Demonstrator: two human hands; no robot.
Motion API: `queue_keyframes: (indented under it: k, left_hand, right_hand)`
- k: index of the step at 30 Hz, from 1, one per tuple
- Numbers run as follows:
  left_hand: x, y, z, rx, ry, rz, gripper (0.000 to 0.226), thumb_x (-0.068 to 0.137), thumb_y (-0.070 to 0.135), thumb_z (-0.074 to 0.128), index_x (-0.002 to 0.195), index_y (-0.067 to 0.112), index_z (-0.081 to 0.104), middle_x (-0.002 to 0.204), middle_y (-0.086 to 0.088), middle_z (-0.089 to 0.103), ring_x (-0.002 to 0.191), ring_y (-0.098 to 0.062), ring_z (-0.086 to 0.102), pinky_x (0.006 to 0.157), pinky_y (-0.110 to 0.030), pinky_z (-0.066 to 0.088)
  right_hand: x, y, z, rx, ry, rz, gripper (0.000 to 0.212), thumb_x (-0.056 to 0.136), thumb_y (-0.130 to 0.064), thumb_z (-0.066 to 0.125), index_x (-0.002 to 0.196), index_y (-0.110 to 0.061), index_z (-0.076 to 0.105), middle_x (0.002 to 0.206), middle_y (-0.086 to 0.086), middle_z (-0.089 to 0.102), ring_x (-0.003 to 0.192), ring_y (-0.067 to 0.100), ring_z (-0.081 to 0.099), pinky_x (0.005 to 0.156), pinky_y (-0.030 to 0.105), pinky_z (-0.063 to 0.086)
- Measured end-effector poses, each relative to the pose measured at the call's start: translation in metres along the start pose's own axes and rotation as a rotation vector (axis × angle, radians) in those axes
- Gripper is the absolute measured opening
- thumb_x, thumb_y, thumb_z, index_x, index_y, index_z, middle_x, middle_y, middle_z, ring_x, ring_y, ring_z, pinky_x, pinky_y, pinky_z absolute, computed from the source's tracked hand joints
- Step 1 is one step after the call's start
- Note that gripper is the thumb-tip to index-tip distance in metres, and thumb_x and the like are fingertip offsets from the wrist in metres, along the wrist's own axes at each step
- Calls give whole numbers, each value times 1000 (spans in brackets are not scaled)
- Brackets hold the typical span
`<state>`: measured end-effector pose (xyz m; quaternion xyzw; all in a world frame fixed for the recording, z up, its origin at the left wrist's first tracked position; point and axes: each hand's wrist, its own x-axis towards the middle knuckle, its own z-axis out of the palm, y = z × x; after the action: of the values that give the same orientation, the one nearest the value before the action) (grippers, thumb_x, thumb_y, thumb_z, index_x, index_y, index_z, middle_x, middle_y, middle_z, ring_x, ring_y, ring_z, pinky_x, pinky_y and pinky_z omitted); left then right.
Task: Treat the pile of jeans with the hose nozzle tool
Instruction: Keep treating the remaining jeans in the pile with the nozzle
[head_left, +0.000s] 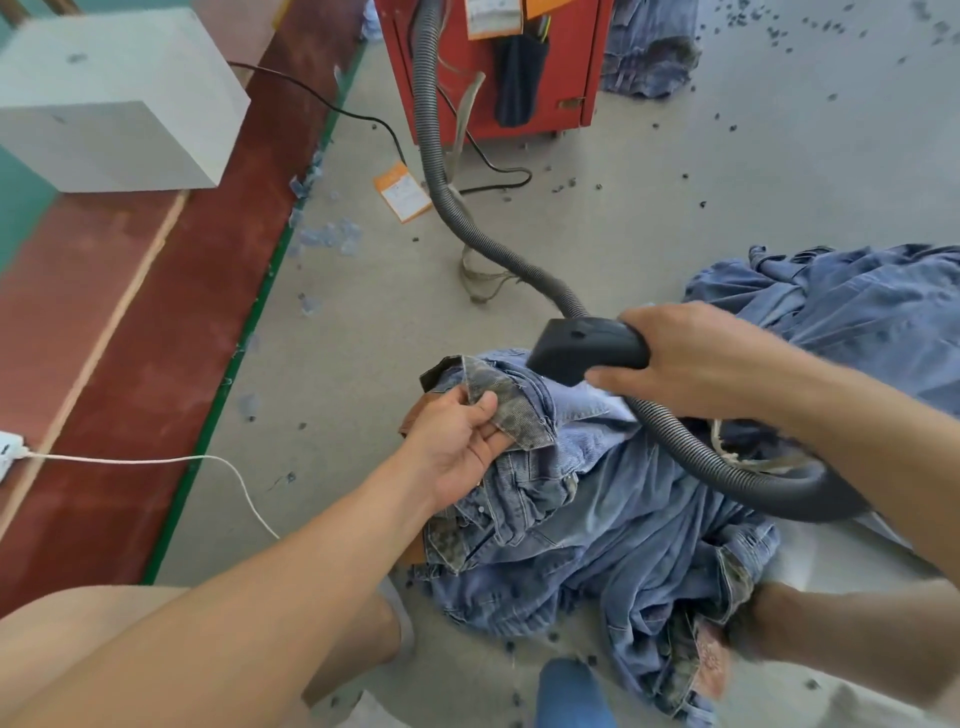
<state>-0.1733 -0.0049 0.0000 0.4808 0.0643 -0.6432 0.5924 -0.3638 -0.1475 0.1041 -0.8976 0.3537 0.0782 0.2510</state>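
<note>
A pile of blue jeans (623, 525) lies on the grey floor in front of me. My left hand (457, 447) pinches the turned-out patterned pocket lining (511, 410) of the top pair between thumb and fingers. My right hand (696, 364) grips the black hose nozzle tool (582, 351), whose mouth hovers just above the jeans beside the lining. The ribbed grey hose (727, 467) loops from the nozzle over the pile, under my right forearm.
The hose (431, 130) runs back to a red machine (519, 67) at the top. More jeans (857, 306) lie at the right, another heap (649, 52) beside the machine. A white block (119, 98), black cable (332, 104), white cord (156, 460) and scattered scraps lie on the floor.
</note>
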Motion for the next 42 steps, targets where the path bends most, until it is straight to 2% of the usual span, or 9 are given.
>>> queue_keyframes:
  k: [3, 5, 14, 20, 24, 27, 33, 36, 42]
  left_hand:
    - [-1, 1, 2, -40, -3, -6, 24, 106, -4, 41, 119, 2, 60, 101, -18, 78, 86, -28, 78, 66, -38, 64]
    - [-2, -1, 4, -52, -2, -16, 26, 107, -4, 40, 121, 0, 61, 102, -19, 78, 86, -27, 78, 66, -38, 64]
    - [0, 6, 7, -16, 33, -40, 22, 107, -5, 39, 117, 0, 58, 88, -16, 78, 75, -26, 78, 58, -39, 63]
    - [3, 7, 7, -27, 43, -31, 25, 107, -4, 38, 116, 0, 60, 93, -18, 78, 78, -27, 79, 61, -39, 64]
    - [1, 3, 6, 33, 37, -30, 29, 106, -7, 40, 128, 3, 56, 98, -17, 78, 81, -27, 78, 61, -41, 64]
    - [-4, 1, 7, 124, -7, -48, 34, 106, -8, 38, 135, 4, 52, 106, -17, 75, 84, -26, 77, 65, -43, 65]
    - [-9, 0, 5, 143, -73, -61, 36, 105, -9, 38, 133, 5, 56, 118, -19, 72, 97, -29, 74, 75, -46, 65]
    - [-7, 1, 2, 170, -72, -49, 38, 106, -8, 37, 138, 5, 53, 131, -23, 66, 105, -32, 70, 80, -48, 64]
    - [-10, -5, 5, 289, -100, -55, 33, 105, -8, 42, 121, 8, 65, 108, -14, 76, 95, -24, 75, 81, -40, 64]
  right_hand:
    - [-8, 10, -16, 3, -204, -28, 25, 85, -61, 68, 83, -37, 61, 63, -22, 68, 51, 0, 64, 44, 14, 42]
    - [-9, 11, -6, -96, -263, -49, 30, 82, -66, 68, 83, -36, 62, 66, -14, 69, 56, 2, 64, 50, 18, 44]
    - [-6, 10, 24, 6, -25, -17, 25, 89, -56, 68, 97, -33, 63, 75, -10, 67, 67, 6, 63, 59, 27, 48]
    - [-15, 19, 18, -69, -208, -49, 29, 83, -62, 69, 91, -36, 60, 77, -13, 66, 68, 3, 62, 65, 29, 53]
    - [-4, 11, 28, 47, -125, -20, 27, 87, -57, 71, 92, -33, 61, 75, -8, 67, 63, 7, 64, 58, 27, 50]
    - [3, 10, 23, 188, -32, 64, 22, 89, -50, 73, 91, -32, 61, 61, -5, 67, 46, 6, 61, 46, 21, 47]
    - [-4, 15, 4, 231, -326, 54, 20, 87, -44, 78, 91, -28, 68, 57, -7, 68, 42, 9, 60, 43, 16, 45]
    - [1, 10, 14, 250, -269, 72, 20, 87, -45, 78, 94, -28, 69, 59, -5, 69, 43, 9, 62, 43, 17, 45]
    - [10, 8, 21, 325, -21, 139, 21, 89, -49, 74, 92, -31, 64, 54, -5, 66, 40, 9, 59, 41, 19, 45]
